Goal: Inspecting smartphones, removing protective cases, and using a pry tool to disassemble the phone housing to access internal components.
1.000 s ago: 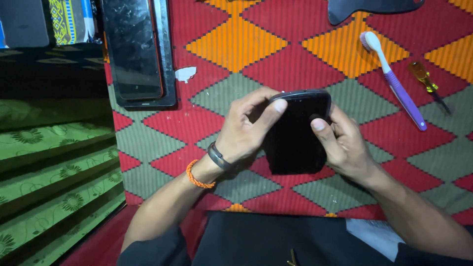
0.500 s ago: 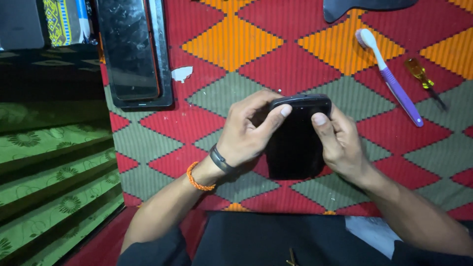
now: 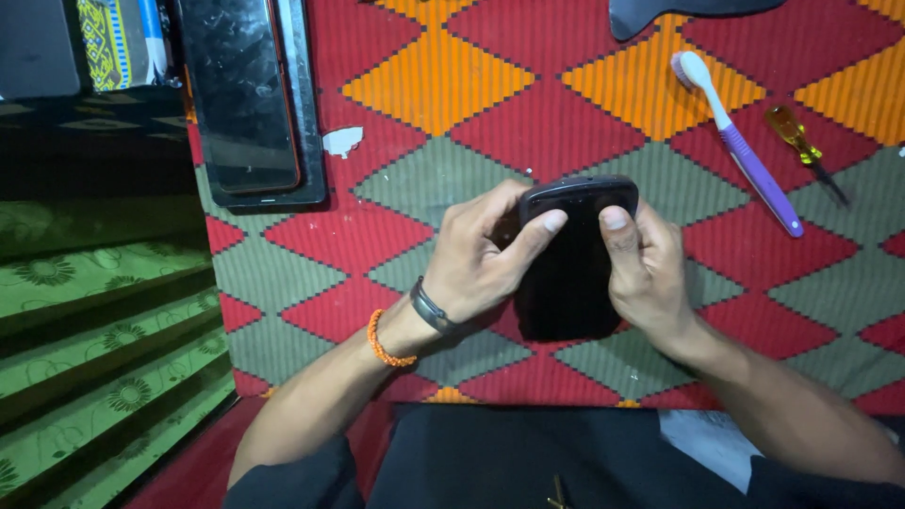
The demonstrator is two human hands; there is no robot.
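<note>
Both hands, the left hand (image 3: 476, 259) and right hand (image 3: 646, 269), close their grip around a black phone (image 3: 570, 273) held between them, thumbs pressed on its top edge, above the patterned mat (image 3: 424, 85).

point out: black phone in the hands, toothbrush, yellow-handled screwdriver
black phone (image 3: 570, 283), head view, middle of its dark face between the thumbs
toothbrush (image 3: 745, 155), head view, purple and white handle near mid-length
yellow-handled screwdriver (image 3: 790, 134), head view, on the yellow handle

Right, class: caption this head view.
Both hands, left and right, grip a black rectangular phone above a patterned woven mat.
</note>
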